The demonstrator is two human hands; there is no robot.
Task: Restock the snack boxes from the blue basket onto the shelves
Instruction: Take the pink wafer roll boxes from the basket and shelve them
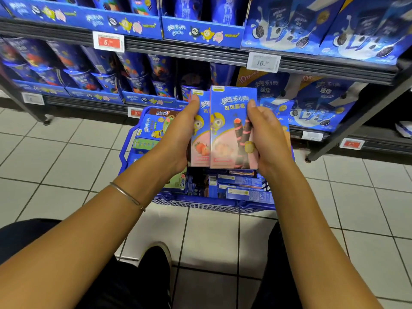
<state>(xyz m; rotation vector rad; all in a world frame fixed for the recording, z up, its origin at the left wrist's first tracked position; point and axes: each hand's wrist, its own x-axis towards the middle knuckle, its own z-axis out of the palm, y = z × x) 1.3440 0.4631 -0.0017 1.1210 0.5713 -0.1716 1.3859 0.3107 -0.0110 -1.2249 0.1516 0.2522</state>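
Observation:
I hold two upright blue-and-pink snack boxes side by side above the blue basket (200,202). My left hand (178,134) grips the rear strawberry box (200,139) from its left side, thumb at the top corner. My right hand (269,139) grips the front box (231,130) with wafer rolls printed on it, which overlaps the other. The basket on the floor below holds several more blue boxes (243,186) and a few green ones (147,130). Shelves (200,52) full of blue snack packs stand right behind.
The lower shelf row carries blue cups in display trays (89,85) at left and large blue bags (323,101) at right. Price tags (263,62) hang on the shelf edges. White tiled floor (55,157) surrounds the basket. My knees and a black shoe (153,259) are below.

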